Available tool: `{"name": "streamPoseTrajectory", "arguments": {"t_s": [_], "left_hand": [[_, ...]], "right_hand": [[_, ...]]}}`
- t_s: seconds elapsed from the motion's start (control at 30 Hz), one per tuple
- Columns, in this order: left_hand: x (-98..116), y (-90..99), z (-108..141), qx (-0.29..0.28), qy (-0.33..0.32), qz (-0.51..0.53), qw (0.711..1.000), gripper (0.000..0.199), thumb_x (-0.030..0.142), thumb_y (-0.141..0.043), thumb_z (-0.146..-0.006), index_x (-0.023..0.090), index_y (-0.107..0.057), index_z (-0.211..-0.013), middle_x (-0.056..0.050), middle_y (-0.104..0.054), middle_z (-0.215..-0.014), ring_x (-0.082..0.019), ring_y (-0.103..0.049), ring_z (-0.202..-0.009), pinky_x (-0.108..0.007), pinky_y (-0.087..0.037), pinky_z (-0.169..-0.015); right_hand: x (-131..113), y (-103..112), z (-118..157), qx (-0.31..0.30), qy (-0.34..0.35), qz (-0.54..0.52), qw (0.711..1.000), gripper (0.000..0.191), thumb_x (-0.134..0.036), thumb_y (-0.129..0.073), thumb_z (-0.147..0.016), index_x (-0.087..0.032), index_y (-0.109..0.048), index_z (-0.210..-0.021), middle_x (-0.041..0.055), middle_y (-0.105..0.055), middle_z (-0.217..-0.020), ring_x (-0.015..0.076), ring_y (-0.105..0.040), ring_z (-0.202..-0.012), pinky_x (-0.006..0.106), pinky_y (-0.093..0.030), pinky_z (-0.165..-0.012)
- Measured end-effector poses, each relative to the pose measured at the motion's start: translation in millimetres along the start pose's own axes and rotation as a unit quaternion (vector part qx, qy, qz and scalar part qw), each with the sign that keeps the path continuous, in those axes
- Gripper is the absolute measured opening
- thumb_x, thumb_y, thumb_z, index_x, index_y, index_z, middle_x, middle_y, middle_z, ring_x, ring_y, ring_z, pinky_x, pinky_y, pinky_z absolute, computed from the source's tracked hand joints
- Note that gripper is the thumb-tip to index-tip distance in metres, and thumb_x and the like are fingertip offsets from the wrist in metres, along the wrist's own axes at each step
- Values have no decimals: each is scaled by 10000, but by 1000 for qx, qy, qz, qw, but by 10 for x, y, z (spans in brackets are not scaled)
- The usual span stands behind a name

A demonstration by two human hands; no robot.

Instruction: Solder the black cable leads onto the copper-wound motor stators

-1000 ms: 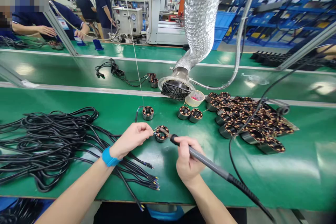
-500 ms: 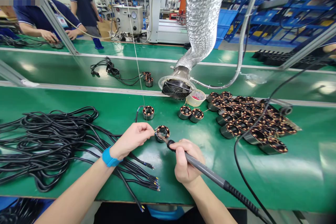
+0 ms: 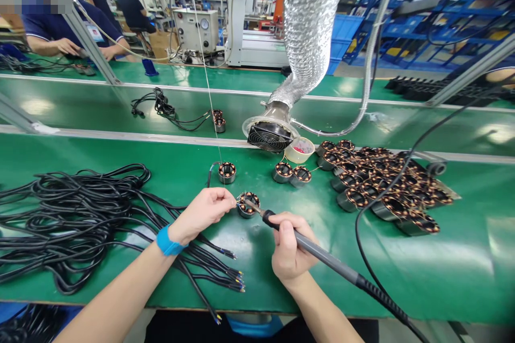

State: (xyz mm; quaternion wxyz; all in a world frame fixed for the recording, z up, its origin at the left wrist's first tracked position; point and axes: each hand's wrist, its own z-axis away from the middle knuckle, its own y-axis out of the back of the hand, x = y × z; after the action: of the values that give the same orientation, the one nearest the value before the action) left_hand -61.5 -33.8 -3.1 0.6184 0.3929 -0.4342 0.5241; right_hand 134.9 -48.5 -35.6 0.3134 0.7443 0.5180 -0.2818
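Note:
My left hand [image 3: 212, 208], with a blue band at the wrist, is closed in a pinch on thin solder wire [image 3: 210, 97] that runs down from above. Fine coloured lead ends show at its fingertips, beside a motor stator [image 3: 249, 205] with copper windings standing on the green bench. My right hand [image 3: 293, 246] is wrapped around a grey-handled soldering iron [image 3: 322, 255]. The iron's tip lies over the near stator's ring; whether it touches is unclear. Just behind stands another stator [image 3: 227, 172] with a short dark cable at its left side.
Black cables [image 3: 80, 220] with stripped ends lie coiled at left. Two stators [image 3: 292, 173] stand near a round tub [image 3: 300, 150]; many more stators [image 3: 386, 182] crowd the right. A fume extractor [image 3: 270, 134] hangs overhead. The iron's cord crosses at right. A co-worker [image 3: 76, 37] works across the bench.
My right hand has drawn the iron slightly right, its tip shifting from the leads at my left fingertips onto the stator ring. The stators with cable on the rear strip have moved left.

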Motion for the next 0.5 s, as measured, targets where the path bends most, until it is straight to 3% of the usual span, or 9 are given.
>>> {"name": "streamPoseTrajectory", "arguments": {"t_s": [0.27, 0.5], "left_hand": [[15, -5, -6, -2, 0, -1, 1000, 229, 364, -628, -795, 145, -565, -768, 65, -401, -604, -51, -258, -494, -215, -161, -458], [-5, -5, -17, 0, -8, -9, 1000, 251, 383, -636, -803, 143, -571, -770, 62, -411, -608, -50, -272, -497, -207, -173, -458]], "right_hand": [[9, -5, 9, 4, -13, 7, 1000, 247, -233, -462, -932, -189, -692, -852, 38, -678, -709, 189, -693, -676, 312, -550, -604], [-11, -47, -50, -23, -26, 5, 999, 205, -213, -478, -955, -195, -678, -999, 16, -676, -756, 147, -667, -647, 279, -544, -615]]}}
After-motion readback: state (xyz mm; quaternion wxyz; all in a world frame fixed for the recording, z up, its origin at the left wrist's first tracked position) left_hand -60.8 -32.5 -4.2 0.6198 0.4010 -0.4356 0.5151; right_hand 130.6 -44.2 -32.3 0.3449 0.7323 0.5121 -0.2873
